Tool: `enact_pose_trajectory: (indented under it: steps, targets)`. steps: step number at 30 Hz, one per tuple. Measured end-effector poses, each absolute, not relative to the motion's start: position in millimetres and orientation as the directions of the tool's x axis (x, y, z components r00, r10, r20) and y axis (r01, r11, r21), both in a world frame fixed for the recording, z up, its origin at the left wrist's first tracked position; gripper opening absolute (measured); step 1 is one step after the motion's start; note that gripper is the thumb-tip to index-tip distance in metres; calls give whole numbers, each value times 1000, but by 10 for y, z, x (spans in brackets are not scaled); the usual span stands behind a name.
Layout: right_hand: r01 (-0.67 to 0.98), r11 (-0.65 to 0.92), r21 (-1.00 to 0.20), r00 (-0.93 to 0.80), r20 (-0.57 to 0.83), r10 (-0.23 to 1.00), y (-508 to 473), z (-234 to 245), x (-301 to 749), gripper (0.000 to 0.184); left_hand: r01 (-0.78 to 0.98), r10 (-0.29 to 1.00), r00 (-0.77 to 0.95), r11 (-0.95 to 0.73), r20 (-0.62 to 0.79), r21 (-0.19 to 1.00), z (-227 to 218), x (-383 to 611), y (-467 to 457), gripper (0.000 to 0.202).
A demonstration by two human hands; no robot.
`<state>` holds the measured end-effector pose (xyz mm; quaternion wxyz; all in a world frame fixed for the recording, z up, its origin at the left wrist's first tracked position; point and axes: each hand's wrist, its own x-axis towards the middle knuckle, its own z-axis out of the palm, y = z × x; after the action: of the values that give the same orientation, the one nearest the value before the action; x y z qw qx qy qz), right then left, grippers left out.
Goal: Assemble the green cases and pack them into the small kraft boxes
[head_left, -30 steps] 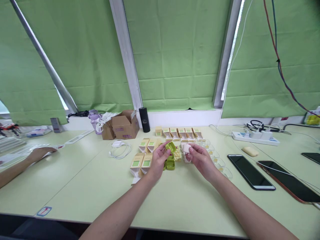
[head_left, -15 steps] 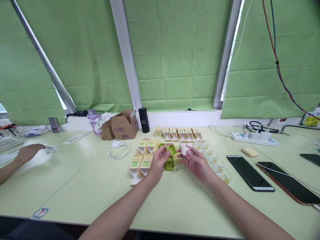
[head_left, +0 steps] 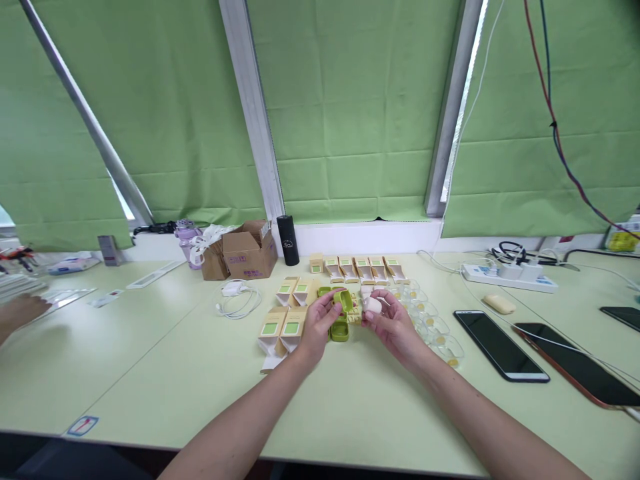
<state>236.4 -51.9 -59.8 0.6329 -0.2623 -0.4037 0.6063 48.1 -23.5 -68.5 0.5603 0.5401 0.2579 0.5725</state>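
Between the thumb and fingers of my left hand [head_left: 316, 325] is a small green case [head_left: 344, 301], tilted with its hollow side showing. My right hand [head_left: 395, 327] pinches a small white rounded piece [head_left: 373, 305], just right of the green case and apart from it. More green cases [head_left: 339, 329] rest on the table below my left hand. Small yellowish parts [head_left: 355, 313] lie between the hands, partly hidden. To the right of my right hand stand several clear plastic cups [head_left: 450, 348] with yellow spots in them.
Open small cartons [head_left: 271, 328] stand left of my hands, with another row [head_left: 365, 270] behind. Two phones [head_left: 501, 347] and a power strip [head_left: 510, 278] lie right. A cardboard box [head_left: 249, 252], black bottle [head_left: 287, 240] and white cable [head_left: 240, 300] are further back. A co-worker's hand [head_left: 23, 313] is far left.
My right hand has turned the white piece slightly and shifted it a little lower. My left hand stays nearly still with the green case. The co-worker's hand has moved left, leaving a small packet.
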Motion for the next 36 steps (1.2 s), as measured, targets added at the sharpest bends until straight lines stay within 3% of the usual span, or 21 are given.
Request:
enact_pose_trajectory:
  steps: [12, 22, 31, 36]
  targets:
    - [-355, 92, -931, -36, 111, 993, -431, -671, 2408, 49, -351, 931, 186, -237, 315, 906, -653, 491, -244, 60]
    - [-552, 50, -833, -66, 104, 992, -447, -582, 2423, 61, -317, 938, 145, -257, 314, 913, -604, 491, -243, 60]
    - [-615, 58, -786, -53, 115, 992, -507, -523, 2420, 53, -278, 935, 167, -259, 312, 925, -638, 474, -236, 64]
    - [-553, 85, -829, -62, 142, 988, -533, -509, 2401, 53, -200, 921, 185, -305, 342, 931, -603, 469, -283, 64]
